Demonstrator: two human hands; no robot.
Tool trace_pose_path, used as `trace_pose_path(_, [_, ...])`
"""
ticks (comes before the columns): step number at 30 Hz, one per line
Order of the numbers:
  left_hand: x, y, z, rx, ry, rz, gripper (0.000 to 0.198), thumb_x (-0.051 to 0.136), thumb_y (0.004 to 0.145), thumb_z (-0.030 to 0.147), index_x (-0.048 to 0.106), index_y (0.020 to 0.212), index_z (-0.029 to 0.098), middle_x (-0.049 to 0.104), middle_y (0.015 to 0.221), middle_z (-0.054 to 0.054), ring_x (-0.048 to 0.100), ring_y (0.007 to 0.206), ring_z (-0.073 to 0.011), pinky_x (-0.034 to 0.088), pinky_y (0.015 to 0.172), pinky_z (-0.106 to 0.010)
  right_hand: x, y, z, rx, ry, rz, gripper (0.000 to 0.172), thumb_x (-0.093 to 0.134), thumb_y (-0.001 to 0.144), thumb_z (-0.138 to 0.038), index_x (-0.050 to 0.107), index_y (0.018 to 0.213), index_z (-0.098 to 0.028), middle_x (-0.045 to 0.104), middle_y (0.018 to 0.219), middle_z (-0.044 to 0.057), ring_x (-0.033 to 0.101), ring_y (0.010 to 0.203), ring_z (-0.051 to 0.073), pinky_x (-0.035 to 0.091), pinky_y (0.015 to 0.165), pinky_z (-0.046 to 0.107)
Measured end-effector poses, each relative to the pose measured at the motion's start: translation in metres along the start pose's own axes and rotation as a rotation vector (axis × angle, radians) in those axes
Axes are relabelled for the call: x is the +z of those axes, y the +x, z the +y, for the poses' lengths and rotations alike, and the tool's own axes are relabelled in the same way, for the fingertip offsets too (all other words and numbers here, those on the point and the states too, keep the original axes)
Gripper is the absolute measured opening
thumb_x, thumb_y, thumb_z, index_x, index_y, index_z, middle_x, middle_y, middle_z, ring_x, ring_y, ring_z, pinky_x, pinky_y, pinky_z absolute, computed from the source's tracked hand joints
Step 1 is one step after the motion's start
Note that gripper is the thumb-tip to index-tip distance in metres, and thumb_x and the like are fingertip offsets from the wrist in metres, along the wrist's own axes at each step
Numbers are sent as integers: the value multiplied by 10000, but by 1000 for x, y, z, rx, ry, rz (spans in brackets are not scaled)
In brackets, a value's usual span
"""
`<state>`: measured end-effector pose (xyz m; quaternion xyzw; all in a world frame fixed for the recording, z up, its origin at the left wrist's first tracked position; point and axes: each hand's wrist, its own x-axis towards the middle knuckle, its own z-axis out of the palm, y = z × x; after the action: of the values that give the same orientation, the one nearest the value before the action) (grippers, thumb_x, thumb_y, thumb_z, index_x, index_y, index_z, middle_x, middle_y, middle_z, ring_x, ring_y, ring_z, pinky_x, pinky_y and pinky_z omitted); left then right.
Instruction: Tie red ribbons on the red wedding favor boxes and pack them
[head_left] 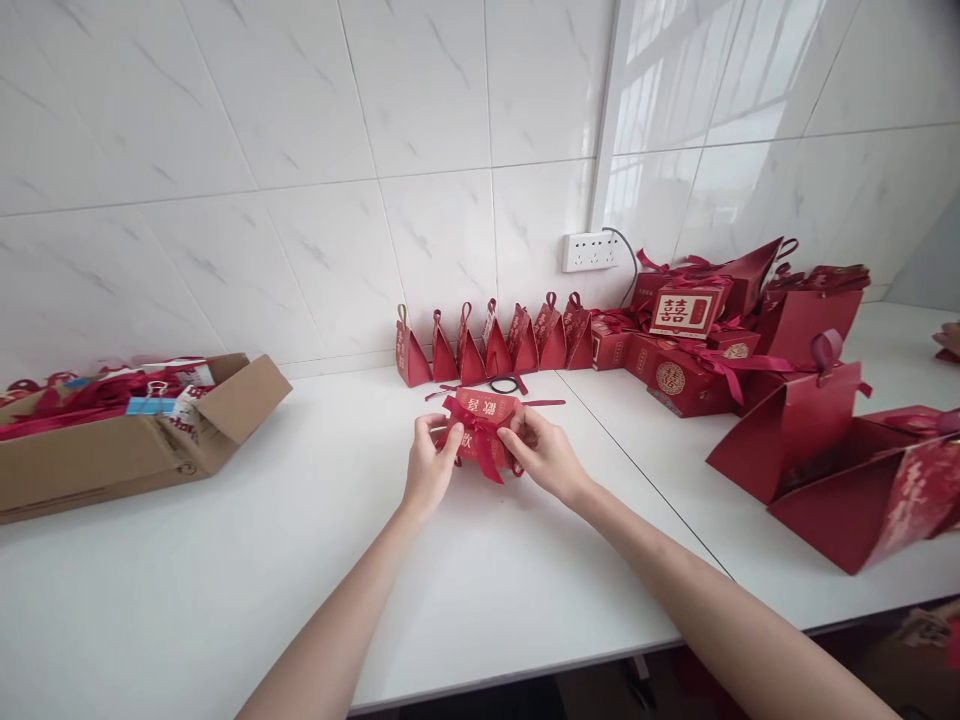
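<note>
A small red gift box (484,432) with gold characters and a red ribbon rests on the white table (225,560) in front of me. My left hand (429,462) grips its left side, fingers pinched on the ribbon. At the box's right side, my right hand (544,455) also pinches the ribbon. Both hands are closed around the box.
A row of folded red triangular boxes (495,345) lines the tiled wall behind. More red boxes and bags (787,400) pile up at the right. An open cardboard carton (127,440) of red items sits at the left. A black hair band (504,385) lies behind the box.
</note>
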<state>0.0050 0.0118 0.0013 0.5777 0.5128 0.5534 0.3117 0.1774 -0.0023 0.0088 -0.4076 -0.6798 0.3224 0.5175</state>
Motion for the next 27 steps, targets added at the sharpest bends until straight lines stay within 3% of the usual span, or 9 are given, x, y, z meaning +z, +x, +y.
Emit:
trace_pose_path(2, [0,1,2,-19,-20,-12,308,557,759,481,441,799,198,607,1001,-64,610,831,-180,491,676,-293,1,1,0,36,43,27,286,500,825,-445,382,677,-231,501,561,-38,492,491,129,414,463,253])
trace_pose_path(5, [-2,4,3,10,-117,-52,348,561,751,483,411,650,186,628,1010,-61,607,790,-167,477,652,-277,-1,4,3,93,116,88,328,541,791,-496,404,670,-224,506,572,-41,494,476,122,401,448,244])
trace_pose_path(10, [-3,4,6,-17,-266,-165,365,627,715,489,500,637,156,579,1213,-117,578,1044,-257,464,847,-352,-5,8,4,165,239,119,405,587,738,-561,404,649,-211,512,561,-44,489,469,107,398,444,233])
trace_pose_path(16, [-4,-1,8,90,-194,-251,319,654,720,457,564,628,166,509,1323,-125,445,1246,-295,348,1013,-388,-6,9,3,191,295,105,467,601,690,-623,406,607,-207,512,523,-45,469,442,97,381,435,235])
trace_pose_path(22, [-4,-2,3,170,-71,-279,292,671,692,435,566,597,180,413,1400,-146,372,1307,-304,403,985,-401,-10,12,6,158,320,123,474,643,656,-615,430,584,-198,501,544,-43,449,481,90,364,473,239])
trace_pose_path(27, [-6,-5,1,317,-37,-264,270,644,717,354,498,558,192,418,1389,-137,410,1284,-283,427,977,-408,-14,13,9,126,338,41,448,651,675,-589,440,607,-200,519,563,-37,484,491,104,379,484,255])
